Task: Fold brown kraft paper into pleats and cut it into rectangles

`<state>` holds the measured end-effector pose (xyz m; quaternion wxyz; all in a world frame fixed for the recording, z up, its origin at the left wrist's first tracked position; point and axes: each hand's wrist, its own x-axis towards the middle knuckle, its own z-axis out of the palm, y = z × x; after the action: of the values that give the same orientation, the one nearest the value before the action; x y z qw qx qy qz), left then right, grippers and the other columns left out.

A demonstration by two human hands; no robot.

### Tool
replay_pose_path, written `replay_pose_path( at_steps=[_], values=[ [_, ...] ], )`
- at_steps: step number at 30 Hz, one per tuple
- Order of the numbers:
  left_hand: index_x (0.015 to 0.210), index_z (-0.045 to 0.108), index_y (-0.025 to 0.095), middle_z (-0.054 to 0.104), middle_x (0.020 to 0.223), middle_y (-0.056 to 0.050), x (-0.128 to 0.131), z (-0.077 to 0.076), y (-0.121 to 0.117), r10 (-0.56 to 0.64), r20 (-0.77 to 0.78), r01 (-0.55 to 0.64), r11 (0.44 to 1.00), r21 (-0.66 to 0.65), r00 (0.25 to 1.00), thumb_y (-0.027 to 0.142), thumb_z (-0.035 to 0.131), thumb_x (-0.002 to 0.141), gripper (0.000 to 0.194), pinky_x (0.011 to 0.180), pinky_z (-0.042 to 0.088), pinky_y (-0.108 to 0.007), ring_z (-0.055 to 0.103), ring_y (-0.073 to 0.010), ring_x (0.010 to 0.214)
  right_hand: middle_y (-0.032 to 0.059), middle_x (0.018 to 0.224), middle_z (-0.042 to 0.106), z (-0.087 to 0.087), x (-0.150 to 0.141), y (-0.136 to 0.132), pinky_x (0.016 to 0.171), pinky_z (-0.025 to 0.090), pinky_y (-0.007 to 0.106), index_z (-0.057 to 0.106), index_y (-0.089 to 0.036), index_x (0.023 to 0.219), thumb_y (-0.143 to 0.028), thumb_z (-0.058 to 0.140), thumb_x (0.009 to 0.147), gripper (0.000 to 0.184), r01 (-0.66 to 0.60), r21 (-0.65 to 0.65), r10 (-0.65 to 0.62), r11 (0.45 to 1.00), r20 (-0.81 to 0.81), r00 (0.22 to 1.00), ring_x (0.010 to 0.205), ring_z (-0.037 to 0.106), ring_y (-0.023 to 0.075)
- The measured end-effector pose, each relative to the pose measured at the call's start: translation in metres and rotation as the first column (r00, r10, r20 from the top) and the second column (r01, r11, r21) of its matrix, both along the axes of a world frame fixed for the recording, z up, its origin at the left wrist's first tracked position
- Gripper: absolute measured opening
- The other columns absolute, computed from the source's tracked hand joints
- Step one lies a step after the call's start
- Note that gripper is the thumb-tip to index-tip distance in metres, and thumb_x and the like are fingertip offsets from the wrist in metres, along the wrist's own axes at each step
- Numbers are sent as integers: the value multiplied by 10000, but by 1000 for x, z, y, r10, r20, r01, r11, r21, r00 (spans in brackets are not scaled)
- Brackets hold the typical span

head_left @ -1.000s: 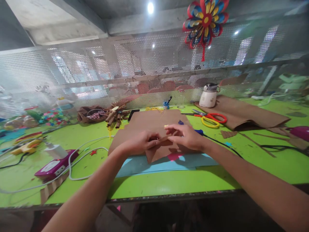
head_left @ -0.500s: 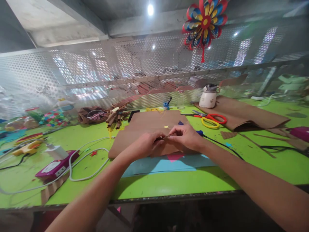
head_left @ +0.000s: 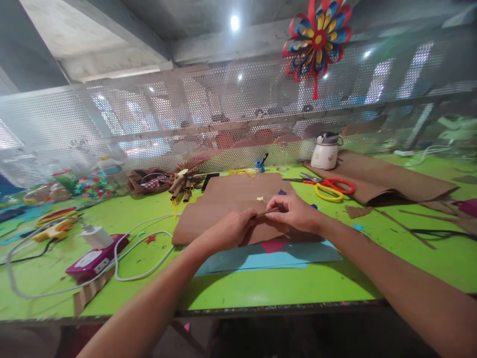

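Between my two hands runs a thin strip of brown paper [head_left: 267, 212]. My left hand [head_left: 238, 226] is closed on its left end, and my right hand [head_left: 292, 213] pinches the other end between thumb and fingers. Both hands hover just over a large folded sheet of brown paper [head_left: 208, 211]. Light blue paper [head_left: 253, 257] sticks out from under that sheet toward me, with a pink piece [head_left: 274, 246] on it. A small yellow scrap [head_left: 260, 199] lies beyond my hands. My fingers partly cover the strip.
Right of the sheet lie red-handled scissors [head_left: 337, 186] and yellow-handled scissors [head_left: 328, 193]. A white bottle [head_left: 325, 151] stands behind on more brown paper [head_left: 395, 176]. To the left are a purple power strip [head_left: 89, 261], a white cable [head_left: 149, 272] and rolled brown paper tubes [head_left: 181, 186].
My hands have moved slightly apart, and more of the brown paper strip shows between them. The whole view has shifted a little.
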<state>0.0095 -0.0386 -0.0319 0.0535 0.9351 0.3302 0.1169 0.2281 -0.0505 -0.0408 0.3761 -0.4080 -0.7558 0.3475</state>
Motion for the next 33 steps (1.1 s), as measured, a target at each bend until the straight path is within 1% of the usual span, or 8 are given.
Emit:
replay_pose_path(
  at_steps=[3, 6, 14, 16, 19, 24, 28, 33],
  values=[
    [968, 522, 164, 628, 760, -43, -2, -1, 0, -25, -2, 25, 1000, -11, 1000, 320, 354, 958, 230, 540, 279, -241, 523, -144, 617, 60, 823, 678, 3, 3, -1, 649, 442, 269, 657, -135, 915, -370, 596, 806, 266, -49, 1, 48, 999, 86, 995, 737, 592, 153],
    [952, 532, 169, 629, 756, -38, -2, 2, -1, -15, -5, 15, 999, -46, 1000, 326, 350, 963, 242, 542, 284, -236, 521, -139, 620, 48, 778, 680, 9, 5, -4, 634, 426, 259, 705, -137, 886, -377, 572, 825, 282, -59, 28, 54, 998, 155, 986, 708, 578, 144],
    [930, 600, 178, 625, 701, -8, -6, 13, 2, -18, 32, 21, 994, -107, 999, 368, 368, 960, 301, 533, 296, -217, 495, -102, 570, 41, 718, 668, 9, 6, -4, 597, 398, 248, 716, -123, 840, -373, 565, 827, 292, -53, 54, 44, 997, 156, 987, 651, 558, 132],
    [909, 615, 175, 621, 665, -4, -9, 13, 4, -25, 34, 30, 990, -140, 999, 373, 379, 957, 313, 543, 316, -214, 499, -99, 560, 33, 694, 651, 8, 7, -2, 582, 390, 244, 711, -123, 835, -381, 559, 831, 300, -69, 47, 60, 997, 171, 983, 634, 545, 128],
    [890, 638, 167, 635, 672, -8, -11, 13, 4, -47, 57, 54, 990, -131, 997, 347, 413, 946, 293, 573, 343, -212, 515, -98, 584, 30, 692, 647, 9, 9, -2, 581, 392, 243, 706, -124, 826, -402, 541, 844, 324, -114, 20, 107, 993, 227, 968, 641, 548, 131],
    [871, 648, 156, 592, 561, 14, -9, 16, 1, -55, 64, 66, 982, -179, 996, 330, 415, 943, 299, 563, 355, -205, 490, -91, 528, 55, 853, 692, 17, 8, -10, 651, 421, 259, 703, -148, 976, -432, 536, 859, 350, -161, 65, 131, 985, 329, 935, 751, 588, 160],
    [965, 656, 162, 668, 734, -21, -7, 16, 0, -84, 65, 94, 980, -173, 994, 332, 437, 936, 278, 596, 373, -204, 544, -102, 625, 63, 956, 701, 17, 2, -17, 680, 422, 264, 688, -167, 1037, -435, 483, 902, 363, -214, 146, 148, 966, 370, 917, 800, 598, 165],
    [979, 653, 172, 673, 781, -29, -9, 14, 3, -94, 38, 99, 984, -150, 995, 338, 432, 938, 279, 613, 371, -207, 552, -109, 661, 59, 852, 695, 12, -2, -15, 627, 394, 257, 683, -148, 958, -381, 418, 941, 354, -193, 180, 99, 965, 431, 897, 726, 586, 149]
  ],
)
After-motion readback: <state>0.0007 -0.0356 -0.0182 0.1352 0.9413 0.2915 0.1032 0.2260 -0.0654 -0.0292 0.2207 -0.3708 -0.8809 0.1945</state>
